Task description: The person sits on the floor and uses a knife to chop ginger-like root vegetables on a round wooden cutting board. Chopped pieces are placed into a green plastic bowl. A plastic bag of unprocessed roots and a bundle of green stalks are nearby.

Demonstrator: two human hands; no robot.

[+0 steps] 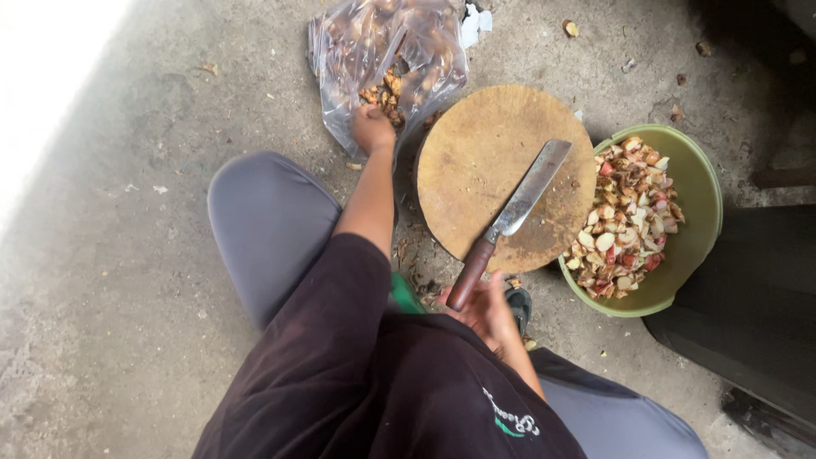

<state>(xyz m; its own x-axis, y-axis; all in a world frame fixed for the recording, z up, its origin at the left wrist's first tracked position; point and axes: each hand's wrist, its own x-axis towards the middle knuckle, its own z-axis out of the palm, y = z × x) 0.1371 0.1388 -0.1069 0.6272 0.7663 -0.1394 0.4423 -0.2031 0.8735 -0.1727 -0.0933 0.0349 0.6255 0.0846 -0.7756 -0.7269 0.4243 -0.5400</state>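
Two bare hands at work over a grey concrete floor [110, 280]. Left hand [372, 127] reaches into the mouth of a crumpled clear plastic bag [387, 59] of brownish whole pieces, fingers curled among them; grip looks pressed around something, but what it pinches is hidden, cannot tell. Right hand [486, 310] hangs just at the butt of the knife handle, fingers loose and spread, touching or nearly touching it, not clamped.

One long steel cleaver-type knife with a reddish-brown wooden handle [510, 219] lies flat and diagonal on one round worn wooden chopping block [476, 161]; handle overhangs the near edge. Block face is bare, nothing on it being cut.

One round green plastic basin [701, 191] sits just right of the block, touching or nearly so, filled more than half with chopped pink, white and brown chunks [629, 217].

Progress, judged: a good share already cut and in the basin; the bag appears well stocked, so plenty is left.

Counts: one bag, one block, one knife, one basin; chunks too many to count. Scraps litter the floor.
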